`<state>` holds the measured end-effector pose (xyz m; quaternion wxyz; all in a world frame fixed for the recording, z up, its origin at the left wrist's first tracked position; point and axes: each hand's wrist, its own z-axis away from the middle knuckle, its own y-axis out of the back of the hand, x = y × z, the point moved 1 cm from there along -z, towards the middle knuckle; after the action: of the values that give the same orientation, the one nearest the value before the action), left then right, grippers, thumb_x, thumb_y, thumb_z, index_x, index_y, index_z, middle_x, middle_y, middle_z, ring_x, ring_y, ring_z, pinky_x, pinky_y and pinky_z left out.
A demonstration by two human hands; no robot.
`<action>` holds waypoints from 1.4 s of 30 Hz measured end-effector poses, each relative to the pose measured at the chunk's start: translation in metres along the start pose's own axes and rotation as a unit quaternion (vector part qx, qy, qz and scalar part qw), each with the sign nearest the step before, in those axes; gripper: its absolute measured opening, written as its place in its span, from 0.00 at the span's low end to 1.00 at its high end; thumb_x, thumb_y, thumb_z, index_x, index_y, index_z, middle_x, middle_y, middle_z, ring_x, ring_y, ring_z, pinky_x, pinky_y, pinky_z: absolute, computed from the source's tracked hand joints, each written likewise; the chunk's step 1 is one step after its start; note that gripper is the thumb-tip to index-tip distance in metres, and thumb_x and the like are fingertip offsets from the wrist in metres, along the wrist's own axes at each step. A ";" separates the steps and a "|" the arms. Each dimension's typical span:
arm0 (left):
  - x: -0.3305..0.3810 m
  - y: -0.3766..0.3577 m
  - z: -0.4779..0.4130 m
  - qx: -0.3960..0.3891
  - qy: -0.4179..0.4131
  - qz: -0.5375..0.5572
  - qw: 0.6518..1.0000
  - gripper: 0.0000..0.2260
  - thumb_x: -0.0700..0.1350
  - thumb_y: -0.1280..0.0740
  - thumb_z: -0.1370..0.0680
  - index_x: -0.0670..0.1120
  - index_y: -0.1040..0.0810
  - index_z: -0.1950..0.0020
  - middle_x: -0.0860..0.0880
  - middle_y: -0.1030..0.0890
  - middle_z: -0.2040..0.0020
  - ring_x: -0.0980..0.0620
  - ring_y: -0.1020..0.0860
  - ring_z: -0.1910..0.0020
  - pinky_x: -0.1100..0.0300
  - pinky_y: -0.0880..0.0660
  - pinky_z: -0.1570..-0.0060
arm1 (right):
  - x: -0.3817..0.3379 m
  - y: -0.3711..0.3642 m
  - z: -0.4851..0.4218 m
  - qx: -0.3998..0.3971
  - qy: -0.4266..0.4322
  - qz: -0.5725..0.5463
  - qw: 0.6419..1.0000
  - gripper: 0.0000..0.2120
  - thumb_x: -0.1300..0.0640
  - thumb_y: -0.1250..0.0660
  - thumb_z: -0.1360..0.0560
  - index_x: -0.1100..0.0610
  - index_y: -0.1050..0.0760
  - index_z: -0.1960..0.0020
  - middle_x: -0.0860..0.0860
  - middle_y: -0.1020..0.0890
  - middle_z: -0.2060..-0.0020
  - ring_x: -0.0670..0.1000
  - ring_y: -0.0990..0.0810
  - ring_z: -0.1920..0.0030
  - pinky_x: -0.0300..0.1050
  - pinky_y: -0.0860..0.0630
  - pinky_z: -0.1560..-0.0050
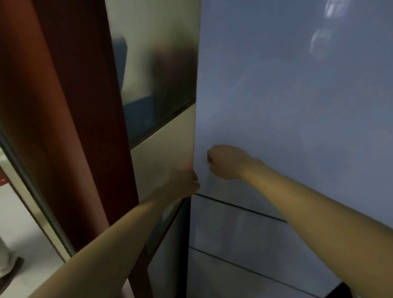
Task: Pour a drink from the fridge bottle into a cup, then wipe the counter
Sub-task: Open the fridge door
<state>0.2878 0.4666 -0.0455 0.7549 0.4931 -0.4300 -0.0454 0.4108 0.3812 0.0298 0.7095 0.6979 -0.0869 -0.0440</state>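
A tall pale grey-blue fridge door (290, 98) fills the right of the view, shut flat against the cabinet. My left hand (183, 183) reaches to the door's left edge near its bottom corner, fingers curled around that edge. My right hand (225, 162) is a closed fist resting against the door face, just right of the same edge. No bottle or cup is in sight; the fridge's inside is hidden.
Below the door are two drawer fronts (241, 237) divided by dark seams. A glossy cream side panel (160, 82) and a reddish-brown wooden post (76, 132) stand to the left. A pale floor (17, 226) shows at far left.
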 end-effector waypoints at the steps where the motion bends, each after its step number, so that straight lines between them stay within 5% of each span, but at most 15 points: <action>1: -0.001 -0.002 -0.009 0.011 0.017 0.044 0.999 0.13 0.41 0.33 0.22 0.38 0.23 0.38 0.41 0.21 0.42 0.42 0.23 0.39 0.54 0.26 0.39 | -0.001 0.006 -0.010 0.029 0.021 0.016 0.999 0.14 0.58 0.44 0.19 0.62 0.26 0.39 0.58 0.25 0.41 0.56 0.26 0.42 0.49 0.26 0.44; 3: 0.000 -0.005 -0.023 0.024 0.053 0.169 0.984 0.19 0.38 0.33 0.23 0.36 0.27 0.33 0.36 0.22 0.40 0.39 0.22 0.42 0.48 0.23 0.43 | -0.007 0.018 -0.028 0.096 0.073 0.061 0.991 0.14 0.59 0.43 0.20 0.61 0.27 0.38 0.57 0.26 0.40 0.55 0.29 0.40 0.48 0.29 0.43; 4: 0.002 -0.006 -0.029 0.021 0.069 0.241 0.968 0.17 0.36 0.34 0.23 0.33 0.27 0.35 0.32 0.23 0.44 0.38 0.22 0.48 0.48 0.22 0.53 | -0.011 0.023 -0.035 0.130 0.100 0.099 0.981 0.14 0.59 0.42 0.21 0.61 0.26 0.38 0.57 0.26 0.41 0.55 0.30 0.41 0.47 0.30 0.44; 5: 0.003 -0.006 -0.032 0.021 0.082 0.299 0.950 0.14 0.35 0.35 0.23 0.32 0.26 0.38 0.31 0.30 0.36 0.39 0.23 0.55 0.50 0.24 0.62 | -0.016 0.027 -0.042 0.158 0.123 0.146 0.969 0.14 0.58 0.41 0.22 0.61 0.25 0.39 0.56 0.25 0.42 0.54 0.29 0.42 0.47 0.31 0.44; 6: 0.004 -0.005 -0.035 0.033 0.092 0.330 0.939 0.09 0.35 0.35 0.22 0.34 0.24 0.43 0.50 0.33 0.56 0.41 0.25 0.59 0.53 0.27 0.65 | -0.021 0.030 -0.048 0.175 0.139 0.195 0.955 0.14 0.58 0.41 0.22 0.60 0.24 0.40 0.56 0.24 0.43 0.54 0.29 0.43 0.47 0.32 0.43; 7: 0.003 -0.006 -0.040 0.043 0.102 0.339 0.934 0.06 0.36 0.35 0.23 0.36 0.24 0.47 0.39 0.25 0.59 0.42 0.25 0.60 0.54 0.27 0.64 | -0.027 0.032 -0.053 0.181 0.146 0.240 0.942 0.13 0.57 0.41 0.22 0.60 0.23 0.42 0.56 0.23 0.44 0.54 0.29 0.43 0.48 0.33 0.40; 10: -0.002 -0.011 -0.049 0.051 0.093 0.335 0.936 0.07 0.39 0.32 0.27 0.42 0.30 0.56 0.41 0.25 0.52 0.40 0.22 0.51 0.46 0.23 0.51 | -0.037 0.035 -0.068 0.164 0.114 0.333 0.922 0.13 0.56 0.39 0.23 0.59 0.20 0.46 0.55 0.19 0.47 0.56 0.27 0.41 0.52 0.41 0.28; 12: -0.004 -0.012 -0.053 0.037 0.077 0.329 0.941 0.08 0.37 0.32 0.26 0.39 0.27 0.48 0.41 0.24 0.49 0.38 0.21 0.44 0.42 0.22 0.43 | -0.040 0.035 -0.076 0.124 0.069 0.369 0.919 0.11 0.55 0.38 0.22 0.56 0.19 0.47 0.54 0.17 0.48 0.56 0.26 0.40 0.55 0.47 0.24; 16: -0.007 -0.008 -0.058 0.018 0.063 0.350 0.934 0.26 0.43 0.32 0.35 0.38 0.26 0.37 0.38 0.21 0.39 0.37 0.21 0.40 0.42 0.24 0.38 | -0.048 0.030 -0.082 0.044 0.000 0.458 0.888 0.10 0.49 0.33 0.23 0.51 0.20 0.45 0.51 0.18 0.47 0.54 0.27 0.41 0.53 0.45 0.27; 21: -0.008 -0.009 -0.052 0.021 0.042 0.357 0.933 0.22 0.33 0.35 0.24 0.41 0.28 0.29 0.36 0.22 0.37 0.36 0.23 0.38 0.55 0.28 0.51 | -0.054 0.026 -0.077 0.026 -0.011 0.475 0.879 0.11 0.48 0.32 0.24 0.53 0.21 0.46 0.51 0.19 0.47 0.54 0.28 0.42 0.50 0.42 0.31; 26: -0.016 -0.015 -0.036 0.010 0.040 0.381 0.923 0.27 0.30 0.37 0.24 0.43 0.32 0.25 0.41 0.25 0.30 0.39 0.25 0.34 0.44 0.27 0.33 | -0.058 0.027 -0.069 0.037 0.005 0.453 0.891 0.11 0.48 0.35 0.22 0.52 0.21 0.45 0.50 0.18 0.47 0.54 0.28 0.41 0.50 0.43 0.29; 29: -0.019 -0.013 -0.017 0.013 0.043 0.360 0.932 0.27 0.32 0.37 0.23 0.43 0.32 0.24 0.41 0.25 0.30 0.39 0.25 0.33 0.43 0.28 0.32 | -0.068 0.030 -0.052 0.073 0.034 0.414 0.907 0.12 0.49 0.38 0.21 0.54 0.19 0.49 0.51 0.18 0.49 0.54 0.28 0.42 0.49 0.41 0.32; 35: -0.025 -0.018 0.048 0.057 0.060 0.391 0.917 0.24 0.33 0.35 0.24 0.41 0.28 0.27 0.37 0.22 0.34 0.35 0.25 0.35 0.50 0.25 0.43 | -0.090 0.032 -0.002 0.067 0.060 0.435 0.896 0.15 0.50 0.41 0.20 0.55 0.20 0.43 0.54 0.21 0.40 0.57 0.32 0.35 0.52 0.47 0.26; 40: -0.024 -0.033 0.112 0.095 0.059 0.349 0.931 0.21 0.34 0.38 0.21 0.43 0.27 0.29 0.46 0.19 0.39 0.47 0.20 0.43 0.69 0.23 0.62 | -0.118 0.032 0.057 0.081 0.095 0.416 0.901 0.15 0.52 0.41 0.21 0.56 0.21 0.41 0.57 0.23 0.37 0.59 0.35 0.32 0.52 0.49 0.25; 42: -0.025 -0.040 0.139 0.107 0.059 0.329 0.937 0.22 0.35 0.37 0.23 0.44 0.27 0.29 0.45 0.19 0.38 0.45 0.20 0.43 0.61 0.18 0.55 | -0.127 0.031 0.085 0.117 0.122 0.403 0.899 0.16 0.53 0.41 0.22 0.56 0.19 0.42 0.58 0.22 0.40 0.59 0.33 0.34 0.53 0.46 0.26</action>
<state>0.1896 0.3604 -0.0724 0.6949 0.4038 -0.5247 0.2807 0.2690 0.3215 0.0542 0.5848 0.6810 -0.2778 0.3421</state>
